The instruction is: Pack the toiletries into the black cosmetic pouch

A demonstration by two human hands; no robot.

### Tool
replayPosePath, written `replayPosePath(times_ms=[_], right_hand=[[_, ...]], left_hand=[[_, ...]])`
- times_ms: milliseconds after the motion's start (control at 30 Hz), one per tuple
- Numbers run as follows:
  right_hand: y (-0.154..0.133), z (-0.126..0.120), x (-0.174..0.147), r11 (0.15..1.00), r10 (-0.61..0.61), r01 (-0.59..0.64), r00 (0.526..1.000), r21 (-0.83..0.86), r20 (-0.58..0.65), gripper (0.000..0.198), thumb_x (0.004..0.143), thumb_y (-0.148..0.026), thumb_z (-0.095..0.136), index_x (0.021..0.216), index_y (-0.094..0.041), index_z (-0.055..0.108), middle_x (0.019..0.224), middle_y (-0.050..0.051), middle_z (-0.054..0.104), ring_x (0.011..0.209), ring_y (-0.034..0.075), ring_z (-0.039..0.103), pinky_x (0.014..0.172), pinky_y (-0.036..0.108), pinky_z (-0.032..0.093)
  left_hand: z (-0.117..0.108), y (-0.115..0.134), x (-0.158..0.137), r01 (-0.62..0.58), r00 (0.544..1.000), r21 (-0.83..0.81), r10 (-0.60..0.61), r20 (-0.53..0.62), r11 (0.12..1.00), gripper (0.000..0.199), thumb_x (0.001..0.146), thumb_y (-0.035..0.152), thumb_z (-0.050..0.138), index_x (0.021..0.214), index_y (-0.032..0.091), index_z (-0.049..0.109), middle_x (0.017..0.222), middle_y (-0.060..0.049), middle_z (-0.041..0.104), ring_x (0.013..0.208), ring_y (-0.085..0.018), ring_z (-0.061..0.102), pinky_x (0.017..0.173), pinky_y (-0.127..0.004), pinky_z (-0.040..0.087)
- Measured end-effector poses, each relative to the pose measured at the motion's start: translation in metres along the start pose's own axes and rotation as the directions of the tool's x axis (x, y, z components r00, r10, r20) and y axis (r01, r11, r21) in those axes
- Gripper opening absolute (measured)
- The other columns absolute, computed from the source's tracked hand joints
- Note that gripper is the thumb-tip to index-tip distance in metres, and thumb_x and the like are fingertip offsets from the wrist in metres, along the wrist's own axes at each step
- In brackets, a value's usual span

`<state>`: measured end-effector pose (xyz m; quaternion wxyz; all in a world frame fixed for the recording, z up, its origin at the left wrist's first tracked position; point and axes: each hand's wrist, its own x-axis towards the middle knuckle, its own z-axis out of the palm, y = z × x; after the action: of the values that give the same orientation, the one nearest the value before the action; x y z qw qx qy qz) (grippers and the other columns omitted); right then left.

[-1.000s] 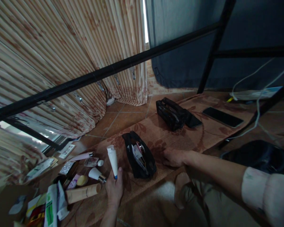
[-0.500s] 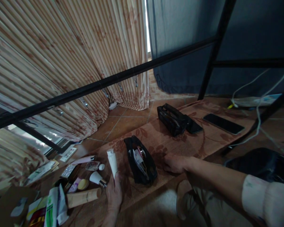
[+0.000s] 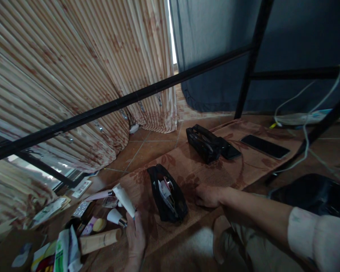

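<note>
Pouch (image 3: 174,214) (open), items (image 3: 164,189) inside, tube (image 3: 124,200) in hand (image 3: 136,235)

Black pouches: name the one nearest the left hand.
The front black pouch, beside the left hand, white contents showing; the rear black pouch lies beyond the right hand.

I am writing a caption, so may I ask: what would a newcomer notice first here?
The eye would probably fall first on the white tube in the left hand, beside toiletries at lower left. Next come the open black pouch below the centre and the striped curtain at upper left.
</note>
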<state>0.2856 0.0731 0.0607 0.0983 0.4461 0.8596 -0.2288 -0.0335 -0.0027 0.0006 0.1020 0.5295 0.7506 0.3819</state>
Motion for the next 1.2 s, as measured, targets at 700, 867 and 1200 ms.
replayPosePath(times_ms=[700, 867, 1200], right_hand=[[-0.001, -0.004, -0.002, 1.0, 0.015, -0.015, 1.0, -0.003, 0.026, 0.036, 0.085, -0.034, 0.053, 0.095, -0.008, 0.075, 0.091, 0.019, 0.074, 0.083, 0.026, 0.07, 0.06, 0.026, 0.043], [-0.001, -0.002, -0.003, 1.0, 0.014, -0.014, 1.0, -0.002, 0.006, 0.036, 0.086, -0.034, 0.053, 0.095, -0.009, 0.075, 0.092, 0.019, 0.074, 0.082, 0.025, 0.071, 0.06, 0.026, 0.044], [0.0, 0.0, -0.001, 1.0, 0.007, -0.007, 1.0, -0.001, -0.007, 0.035, 0.084, -0.034, 0.053, 0.094, -0.008, 0.075, 0.092, 0.019, 0.074, 0.081, 0.025, 0.07, 0.059, 0.026, 0.043]], left_hand=[[0.005, -0.005, 0.004, 0.106, 0.993, -0.162, -0.096, 0.065, 0.981, 0.052, 0.085, 0.062, 0.029, 0.084, 0.018, 0.057, 0.083, -0.009, 0.063, 0.085, -0.025, 0.057, 0.081, -0.037, 0.044], [0.002, -0.004, 0.003, 0.094, 0.993, -0.224, -0.075, 0.095, 0.97, 0.048, 0.086, 0.059, 0.033, 0.097, 0.019, 0.058, 0.092, -0.006, 0.064, 0.09, -0.023, 0.057, 0.082, -0.035, 0.043], [0.001, 0.01, 0.004, 0.081, 0.994, -0.203, -0.064, 0.088, 0.976, 0.04, 0.079, 0.057, 0.055, 0.093, 0.019, 0.056, 0.077, 0.001, 0.059, 0.074, -0.019, 0.055, 0.07, -0.03, 0.042]])
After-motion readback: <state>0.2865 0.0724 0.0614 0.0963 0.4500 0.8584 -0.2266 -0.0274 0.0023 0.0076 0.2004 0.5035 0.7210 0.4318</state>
